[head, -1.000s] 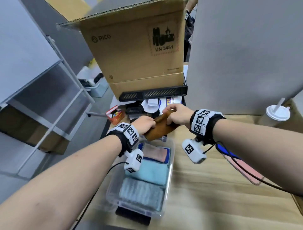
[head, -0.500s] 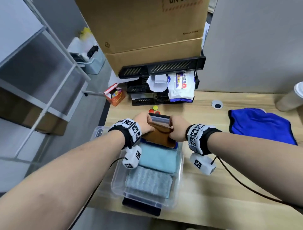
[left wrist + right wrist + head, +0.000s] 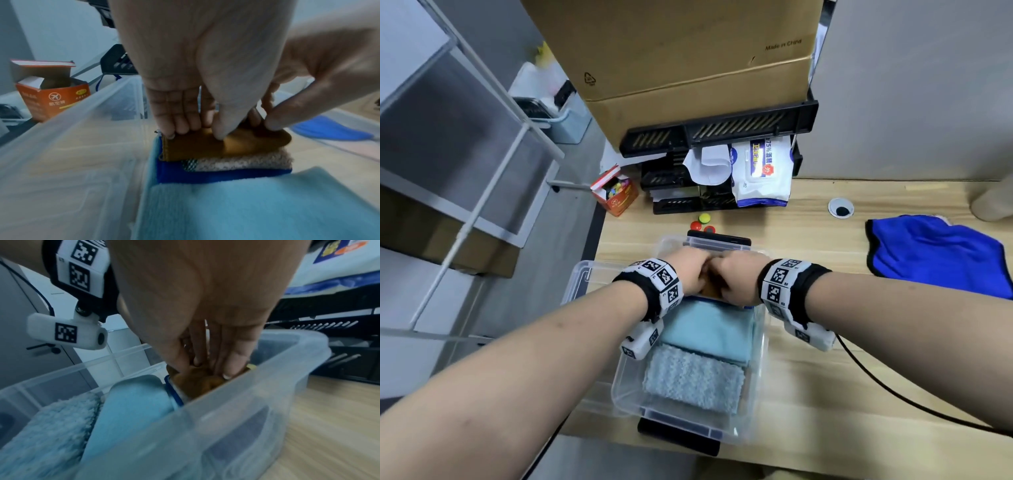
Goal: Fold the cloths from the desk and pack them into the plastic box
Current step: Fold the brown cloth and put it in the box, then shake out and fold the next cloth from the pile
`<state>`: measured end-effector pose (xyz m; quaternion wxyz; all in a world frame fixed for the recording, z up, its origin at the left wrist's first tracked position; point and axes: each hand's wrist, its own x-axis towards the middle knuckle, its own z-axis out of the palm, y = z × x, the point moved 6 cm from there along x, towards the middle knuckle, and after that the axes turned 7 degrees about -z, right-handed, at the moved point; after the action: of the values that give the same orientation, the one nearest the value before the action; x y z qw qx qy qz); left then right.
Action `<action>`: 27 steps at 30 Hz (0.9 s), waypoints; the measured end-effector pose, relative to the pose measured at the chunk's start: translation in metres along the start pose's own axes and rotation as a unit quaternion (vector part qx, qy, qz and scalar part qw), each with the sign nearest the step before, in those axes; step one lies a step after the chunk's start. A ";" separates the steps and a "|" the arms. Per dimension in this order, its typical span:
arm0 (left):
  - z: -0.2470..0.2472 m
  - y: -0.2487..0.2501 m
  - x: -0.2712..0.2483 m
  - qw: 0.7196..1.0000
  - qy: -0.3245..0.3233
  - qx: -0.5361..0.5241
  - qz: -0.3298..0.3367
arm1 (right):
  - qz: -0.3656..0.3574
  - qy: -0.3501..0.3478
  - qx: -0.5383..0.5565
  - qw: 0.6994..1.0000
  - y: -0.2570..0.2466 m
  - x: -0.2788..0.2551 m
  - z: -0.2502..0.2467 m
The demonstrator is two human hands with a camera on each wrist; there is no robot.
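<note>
Gripping the brown cloth [image 3: 195, 147] with thumbs and fingers, left hand [image 3: 690, 274] and right hand [image 3: 739, 278] hold it at the far end of the plastic box [image 3: 762, 346].

Bright and evenly lit in the head view, with only soft shadows on the desk [image 3: 808, 411]. Strongly bent toward its edges. Dimmer, bluish and smeared in both wrist views, with blurred fingers [image 3: 183, 123] and hazy plastic box [image 3: 236, 410] wall.

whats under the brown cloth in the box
A beige fuzzy cloth lies right under the brown cloth, and a blue cloth lies below that. Anything lower is hidden behind the light blue cloth in front.
</note>
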<state>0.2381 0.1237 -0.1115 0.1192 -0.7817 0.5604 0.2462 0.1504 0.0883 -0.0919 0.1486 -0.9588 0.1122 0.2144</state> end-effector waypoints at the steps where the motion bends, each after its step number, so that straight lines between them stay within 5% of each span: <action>1: 0.007 0.002 0.002 1.000 -0.013 -0.002 0.006 | 0.008 -0.020 -0.002 1.000 0.003 0.001 0.007; 8: 0.018 0.007 0.009 0.997 -0.072 0.005 -0.028 | 0.007 -0.043 0.006 0.999 0.009 0.003 0.018; 15: -0.041 0.045 0.017 0.994 -0.081 0.014 -0.067 | -0.019 0.100 0.135 0.986 0.037 -0.039 -0.038; 22: -0.105 0.132 0.041 0.998 -0.011 0.039 -0.056 | 0.115 0.229 0.227 0.939 0.144 -0.118 -0.054; 27: -0.089 0.212 0.068 0.998 -0.029 0.049 -0.003 | 0.260 0.169 0.232 0.922 0.231 -0.171 0.014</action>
<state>0.0788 -0.0458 -0.0521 0.1737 -0.7691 0.5660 0.2407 -0.0707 -0.0957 -0.0826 0.2850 -0.8567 0.4273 0.0480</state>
